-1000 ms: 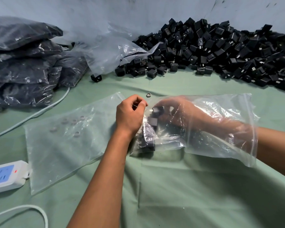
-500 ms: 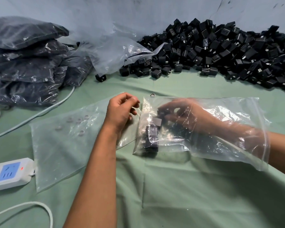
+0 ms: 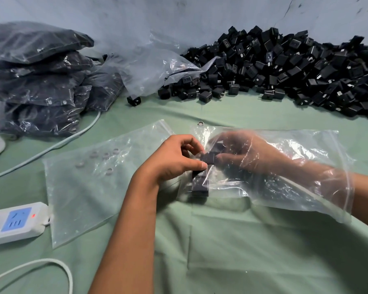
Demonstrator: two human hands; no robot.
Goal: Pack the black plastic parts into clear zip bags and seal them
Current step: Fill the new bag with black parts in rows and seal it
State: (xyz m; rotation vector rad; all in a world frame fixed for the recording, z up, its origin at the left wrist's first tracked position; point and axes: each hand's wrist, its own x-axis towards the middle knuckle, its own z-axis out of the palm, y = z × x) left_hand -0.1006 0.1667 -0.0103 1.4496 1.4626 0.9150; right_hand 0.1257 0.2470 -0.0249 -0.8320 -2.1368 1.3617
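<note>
A clear zip bag (image 3: 306, 166) lies on the green cloth with its zip mouth to the right. My right hand (image 3: 249, 153) is inside it up to the wrist, fingers curled on black plastic parts (image 3: 212, 154) near the closed end. A few more black parts (image 3: 200, 185) are stacked in the bag's near-left corner. From outside, my left hand (image 3: 174, 160) pinches the bag's closed end, thumb pressing a part through the plastic. A big heap of loose black parts (image 3: 285, 66) runs along the back right.
A second flat clear bag (image 3: 83, 187) with several small rings inside lies left of my hands. Filled bags (image 3: 36, 81) are stacked at far left, crumpled clear bags (image 3: 153, 64) behind. A power strip (image 3: 15, 221), white cable (image 3: 51, 149), loose ring (image 3: 200, 123) and a stray black part (image 3: 133, 100) lie around.
My left hand drew a little away from the bag, then came back to its closed end and now pinches it. My right hand stayed inside, shifting the parts.
</note>
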